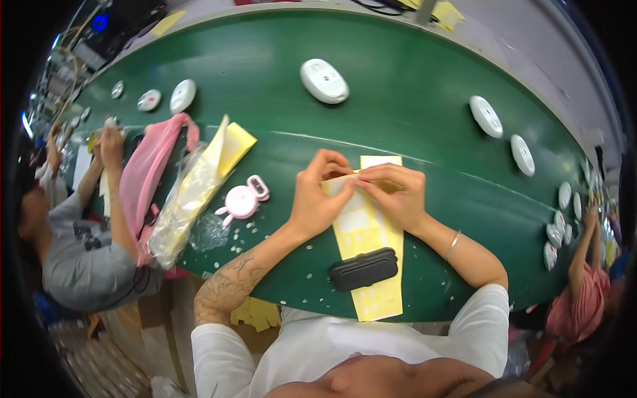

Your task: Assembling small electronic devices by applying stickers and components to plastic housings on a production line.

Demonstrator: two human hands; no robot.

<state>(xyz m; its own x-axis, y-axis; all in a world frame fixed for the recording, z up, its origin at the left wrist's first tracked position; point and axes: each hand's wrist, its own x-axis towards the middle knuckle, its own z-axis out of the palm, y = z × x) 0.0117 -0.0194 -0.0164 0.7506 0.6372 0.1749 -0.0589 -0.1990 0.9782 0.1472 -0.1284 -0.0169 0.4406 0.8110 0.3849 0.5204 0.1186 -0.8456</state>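
My left hand [322,194] is closed, thumb and fingers pinching the upper part of a yellow label sheet [350,232] with pale stickers. Close beside it, my right hand [398,192] is closed in a pinch at the sheet's upper edge; whatever its fingertips hold is too small to make out. More yellow sheet [381,161] shows beyond my fingers. On the sheets' near part lies a black oblong case [363,269]. A white computer mouse [324,81] rests on the green table beyond my hands.
Further white mice [486,117] lie on the green table [398,73]. At left are a pink round gadget [241,201], plastic-wrapped yellow sheets [192,196], a pink mesh bag [152,169] and small white scraps [237,249]. Co-workers [86,232] sit on both sides.
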